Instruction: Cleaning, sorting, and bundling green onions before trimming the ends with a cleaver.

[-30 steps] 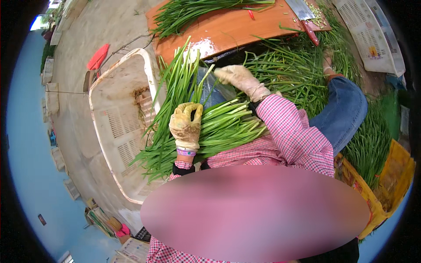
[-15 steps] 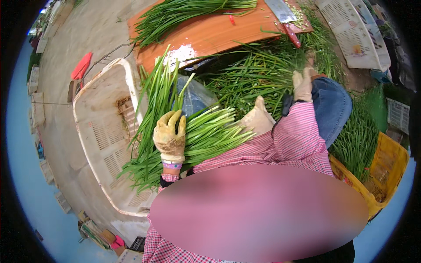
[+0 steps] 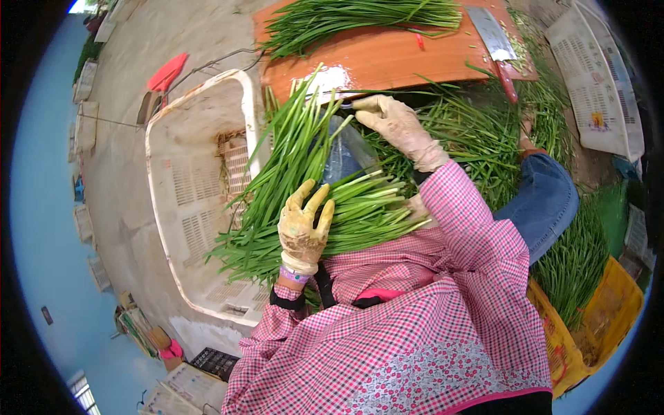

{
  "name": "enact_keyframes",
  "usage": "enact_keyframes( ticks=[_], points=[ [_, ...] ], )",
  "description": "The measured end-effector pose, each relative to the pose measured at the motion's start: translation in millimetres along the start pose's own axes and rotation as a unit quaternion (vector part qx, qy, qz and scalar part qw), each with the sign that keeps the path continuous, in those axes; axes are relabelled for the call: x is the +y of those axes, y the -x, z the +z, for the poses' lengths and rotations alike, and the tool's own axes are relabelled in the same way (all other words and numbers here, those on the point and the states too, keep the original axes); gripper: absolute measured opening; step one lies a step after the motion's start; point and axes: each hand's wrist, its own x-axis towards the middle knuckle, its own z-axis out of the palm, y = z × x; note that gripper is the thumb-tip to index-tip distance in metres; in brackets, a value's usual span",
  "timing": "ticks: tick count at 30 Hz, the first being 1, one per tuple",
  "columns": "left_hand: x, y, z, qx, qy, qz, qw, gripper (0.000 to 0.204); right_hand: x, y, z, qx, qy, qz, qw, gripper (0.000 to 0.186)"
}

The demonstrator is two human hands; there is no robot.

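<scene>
My left hand (image 3: pixel 303 232), in a stained pale glove, lies with fingers spread on a bundle of green chives (image 3: pixel 366 211) across my lap. More long chives (image 3: pixel 283 155) fan upward beside it, over the white basket's edge. My right hand (image 3: pixel 401 128), also gloved, is raised near the upper pale stalk ends, fingers loosely bent and apart, with nothing visible between them. A bluish plastic sheet (image 3: pixel 346 149) lies between the hands, partly covered by leaves. Behind my right hand is a loose heap of chives (image 3: pixel 470 135).
An orange board (image 3: pixel 387 59) holds a chive bundle (image 3: pixel 360 21) and a red-handled cleaver (image 3: pixel 491 38). A white basket (image 3: pixel 180 200) stands left, near a red dustpan (image 3: pixel 166 69). Another white crate (image 3: pixel 591 83) is at upper right, a yellow crate (image 3: pixel 605 318) with chives at lower right.
My right hand dropped right toward my knee half a second ago and is now back up-left near the stalk ends. My left hand's fingers have spread over the bundle.
</scene>
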Motion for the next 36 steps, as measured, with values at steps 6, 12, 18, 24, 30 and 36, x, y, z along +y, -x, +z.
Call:
enact_keyframes(
  ticks=[6, 12, 18, 24, 30, 36],
  points=[
    [-15.0, -32.0, -3.6, 0.079, -0.071, 0.044, 0.993, 0.040, 5.3, -10.1, 44.5, -0.054, 0.031, 0.025, 0.998, 0.035],
    [-36.7, -59.6, 14.4, 0.059, -0.128, 0.011, 0.990, 0.062, 1.0, 57.4, 0.5, -0.262, -0.019, 0.114, 0.958, 0.030],
    [-34.3, -59.1, 15.5, 0.035, -0.035, -0.014, 0.999, 0.038, -8.0, 8.2, 22.1, 0.004, -0.164, 0.000, 0.986, 0.079],
    [-23.4, -48.5, -8.4, 0.077, 0.016, -0.017, 0.997, 0.032, -40.3, 30.6, 17.5, -0.099, -0.088, 0.053, 0.990, 0.048],
    [-23.6, -48.6, -1.3, -0.013, -0.007, -0.029, 0.999, 0.045, -24.7, 91.7, 9.9, -0.134, -0.401, 0.135, 0.896, 0.063],
    [-24.7, -51.0, 12.4, 0.029, 0.004, 0.117, 0.993, 0.034, -10.0, 91.3, -0.6, -0.089, -0.178, 0.114, 0.973, 0.062]
  ],
)
